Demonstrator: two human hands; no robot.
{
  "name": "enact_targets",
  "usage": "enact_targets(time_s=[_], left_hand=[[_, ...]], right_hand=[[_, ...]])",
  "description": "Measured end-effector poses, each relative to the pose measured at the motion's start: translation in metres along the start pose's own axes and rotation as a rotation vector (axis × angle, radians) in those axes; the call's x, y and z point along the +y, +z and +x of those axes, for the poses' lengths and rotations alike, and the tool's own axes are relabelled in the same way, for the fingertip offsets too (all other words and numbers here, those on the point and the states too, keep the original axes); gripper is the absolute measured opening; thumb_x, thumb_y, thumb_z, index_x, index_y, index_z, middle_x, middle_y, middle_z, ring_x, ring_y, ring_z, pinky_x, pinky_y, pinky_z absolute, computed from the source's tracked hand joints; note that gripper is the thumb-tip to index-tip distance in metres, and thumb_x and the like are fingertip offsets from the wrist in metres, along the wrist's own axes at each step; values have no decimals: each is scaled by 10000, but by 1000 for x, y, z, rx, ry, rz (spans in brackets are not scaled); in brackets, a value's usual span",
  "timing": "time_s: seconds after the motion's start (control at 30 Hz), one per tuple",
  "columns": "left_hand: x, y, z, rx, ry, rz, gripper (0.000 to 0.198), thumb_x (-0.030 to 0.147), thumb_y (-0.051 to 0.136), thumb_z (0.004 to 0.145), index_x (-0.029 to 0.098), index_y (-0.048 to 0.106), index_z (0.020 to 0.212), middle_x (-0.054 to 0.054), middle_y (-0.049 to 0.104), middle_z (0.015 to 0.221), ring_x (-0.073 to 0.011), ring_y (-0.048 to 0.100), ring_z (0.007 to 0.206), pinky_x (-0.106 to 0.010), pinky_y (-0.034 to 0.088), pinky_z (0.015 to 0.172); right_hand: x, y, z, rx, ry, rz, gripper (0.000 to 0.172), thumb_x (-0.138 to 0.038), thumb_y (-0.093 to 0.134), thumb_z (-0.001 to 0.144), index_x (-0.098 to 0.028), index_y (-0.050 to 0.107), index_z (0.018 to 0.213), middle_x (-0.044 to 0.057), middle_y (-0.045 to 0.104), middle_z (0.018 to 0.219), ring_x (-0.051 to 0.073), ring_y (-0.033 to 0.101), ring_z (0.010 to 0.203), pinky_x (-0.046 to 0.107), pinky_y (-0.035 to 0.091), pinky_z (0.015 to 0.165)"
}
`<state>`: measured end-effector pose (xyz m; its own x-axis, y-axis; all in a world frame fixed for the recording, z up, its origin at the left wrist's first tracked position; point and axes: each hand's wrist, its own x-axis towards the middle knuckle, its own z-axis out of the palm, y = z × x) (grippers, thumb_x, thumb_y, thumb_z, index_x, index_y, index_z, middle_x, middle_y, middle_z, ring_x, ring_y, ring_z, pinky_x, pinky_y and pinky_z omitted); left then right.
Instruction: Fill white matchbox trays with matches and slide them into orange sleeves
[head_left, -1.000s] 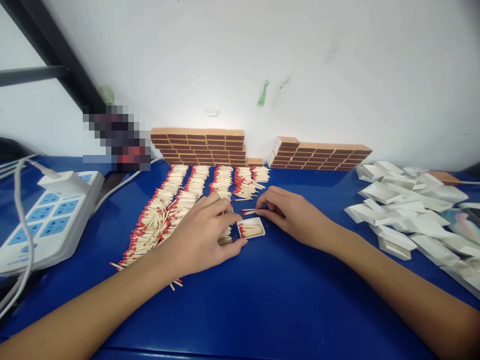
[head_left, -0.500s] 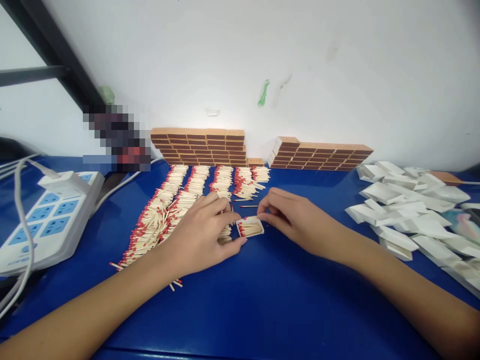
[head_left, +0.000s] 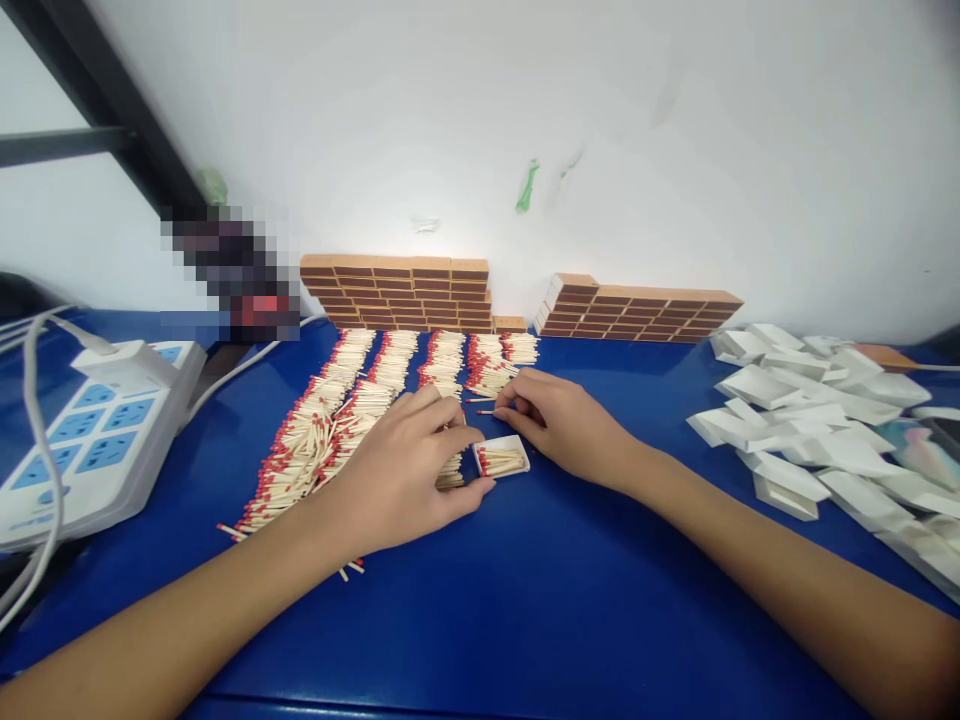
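Note:
A small white matchbox tray (head_left: 523, 468) lies on the blue table, partly filled with red-headed matches (head_left: 501, 460). My left hand (head_left: 409, 465) rests at its left end, thumb and index finger closed on two sides of it. Just above the tray, my right hand (head_left: 544, 415) pinches a single match (head_left: 484, 412) low at the table, its red head pointing left. Rows of loose matches (head_left: 300, 440) spread behind and left of my left hand, which hides some of them.
Brown matchboxes are stacked along the wall in a left stack (head_left: 397, 290) and a right stack (head_left: 645, 310). Folded white trays (head_left: 795, 400) pile up at the right. A power strip (head_left: 105, 430) with white cables lies at the left.
My right hand has moved up and left from the tray's right edge to the lone match behind it. My left hand has stayed at the tray.

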<state>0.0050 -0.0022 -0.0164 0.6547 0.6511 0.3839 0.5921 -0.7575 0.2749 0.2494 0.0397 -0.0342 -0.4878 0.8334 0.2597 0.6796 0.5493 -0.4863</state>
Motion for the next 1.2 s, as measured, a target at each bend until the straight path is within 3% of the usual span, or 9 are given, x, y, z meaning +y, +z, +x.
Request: enact_targets(time_s=[0.2, 0.37, 0.63, 0.87, 1.07, 1.2], left_hand=[[1, 1, 1, -15, 5, -6, 231, 371, 747, 936, 188, 779, 1073, -75, 662, 984, -261, 596, 999, -442, 524, 909], [1, 0, 3, -23, -3, 4, 251, 386, 743, 936, 195, 773, 1096, -78, 664, 993, -268, 594, 1012, -455, 519, 928], [1, -2, 2, -7, -14, 26, 245, 394, 735, 936, 195, 777, 1071, -66, 654, 945, -267, 591, 977, -436, 509, 868], [2, -2, 3, -14, -24, 16, 218, 373, 743, 927, 187, 771, 1035, -60, 647, 942, -263, 587, 974, -430, 506, 857], [1, -1, 1, -12, -9, 17, 230, 380, 753, 924, 198, 776, 1063, -71, 662, 965, -268, 595, 988, -448, 523, 890], [0, 0, -1, -14, -6, 15, 254, 387, 754, 926, 194, 771, 1090, -80, 670, 996, -272, 600, 1012, -456, 527, 918]], right_hand=[[-4, 8, 2, 53, -45, -7, 108, -189, 603, 1029, -226, 666, 1108, 20, 646, 974, 145, 539, 735, 283, 377, 683], [0, 8, 2, 43, -20, -20, 74, -226, 614, 1031, -214, 652, 968, 13, 620, 897, 153, 522, 725, 283, 358, 659], [-12, -16, -9, 9, -25, -6, 118, -255, 583, 1051, -217, 617, 945, 33, 630, 901, 175, 557, 766, 296, 408, 687], [-35, -20, -27, -175, -35, 79, 121, -295, 579, 1061, -227, 657, 998, 24, 669, 910, 162, 592, 756, 297, 433, 684], [-9, -12, -6, 36, -26, 56, 112, -281, 608, 1031, -224, 702, 1052, 1, 603, 790, 163, 539, 701, 297, 408, 665], [3, -3, 0, 38, -47, -9, 168, -238, 603, 1024, -221, 728, 1135, 22, 621, 863, 161, 543, 716, 300, 409, 686]])
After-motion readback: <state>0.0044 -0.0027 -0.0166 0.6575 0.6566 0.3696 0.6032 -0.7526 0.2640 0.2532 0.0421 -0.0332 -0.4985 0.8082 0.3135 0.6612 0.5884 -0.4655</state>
